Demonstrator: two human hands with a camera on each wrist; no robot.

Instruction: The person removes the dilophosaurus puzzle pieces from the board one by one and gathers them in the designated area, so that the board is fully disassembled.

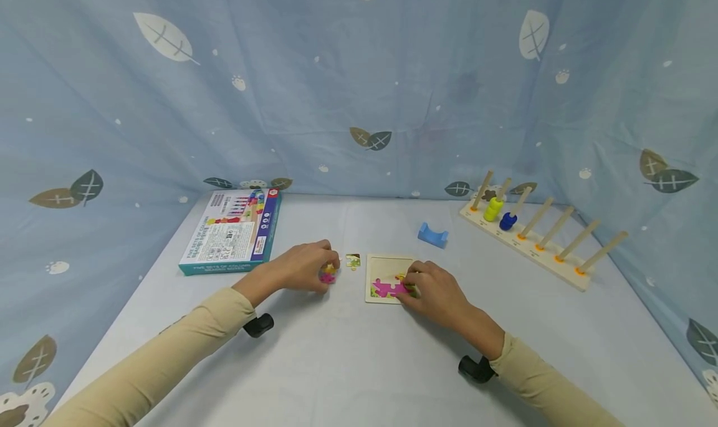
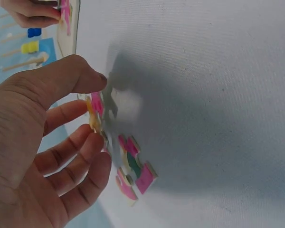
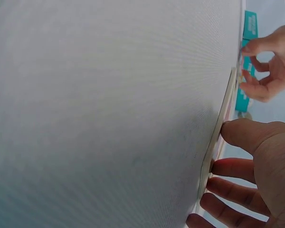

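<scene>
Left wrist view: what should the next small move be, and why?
Probably pinch the loose pink-and-green jigsaw piece with the left hand: it lies close to the fingers, and the square pale wooden tray has bare space beyond its pink pieces.

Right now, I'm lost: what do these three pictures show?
No machine here: a person's bare left hand and right hand. The wide picture looks down from the head, the others from each wrist. On the white table lie a square wooden puzzle tray, loose pink-and-green puzzle pieces, a flat teal-edged box, a curved blue block and a wooden board with upright pegs. The right hand touches the tray; whether it pinches a piece is hidden. The left is close to the loose pieces, seemingly holding none.
</scene>
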